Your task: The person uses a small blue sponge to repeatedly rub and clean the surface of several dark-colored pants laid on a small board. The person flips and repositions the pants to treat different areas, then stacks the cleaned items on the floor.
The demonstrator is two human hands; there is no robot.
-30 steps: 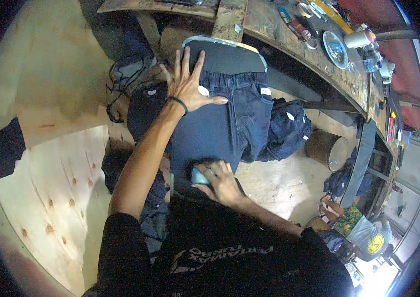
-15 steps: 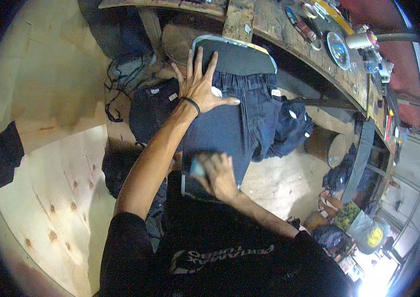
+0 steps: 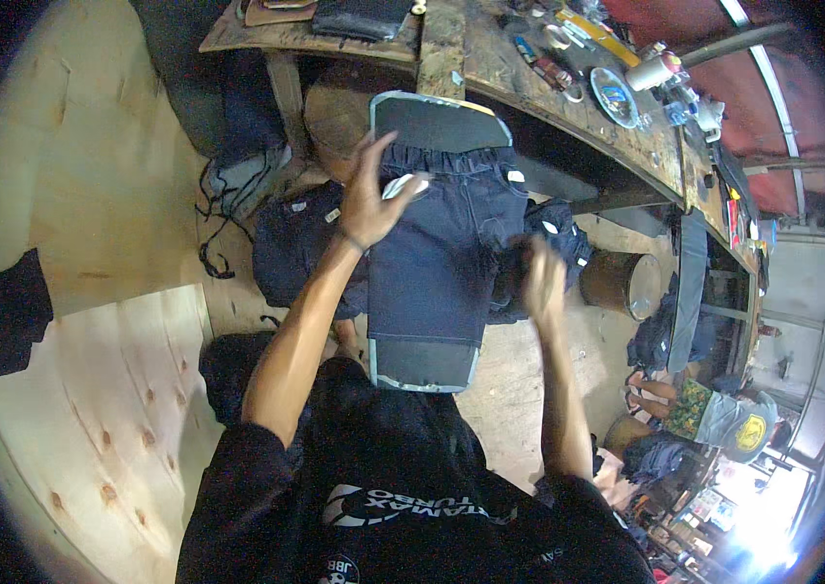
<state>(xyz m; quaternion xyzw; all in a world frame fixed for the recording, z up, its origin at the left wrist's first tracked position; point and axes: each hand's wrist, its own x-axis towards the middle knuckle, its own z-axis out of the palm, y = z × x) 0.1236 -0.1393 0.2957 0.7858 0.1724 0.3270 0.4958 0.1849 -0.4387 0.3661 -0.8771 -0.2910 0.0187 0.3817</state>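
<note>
Dark navy shorts point(image 3: 429, 268) with a gathered elastic waistband lie on a dark, flat board point(image 3: 427, 365) with a pale edge. The board shows beyond the waistband and below the hem. At the waistband's left end my left hand point(image 3: 370, 200) is open, thumb apart from the fingers, beside a white tag point(image 3: 404, 187). My right hand point(image 3: 544, 282) is smeared by motion at the right leg's edge, next to bunched dark cloth; its fingers and anything in them cannot be made out. A second white tag point(image 3: 515, 177) sits at the waistband's right side.
Dark garments lie in piles left point(image 3: 295, 243) and right point(image 3: 556, 229) of the board. A cluttered wooden workbench point(image 3: 519, 97) runs along the far side, holding a blue dish point(image 3: 614, 97). A round wooden stool point(image 3: 626, 282) stands at right. Farther right, another person's legs point(image 3: 654, 394) show.
My right hand has moved from the lower left leg to the right edge; the light blue piece it held is out of sight. My left hand has lifted from lying flat.
</note>
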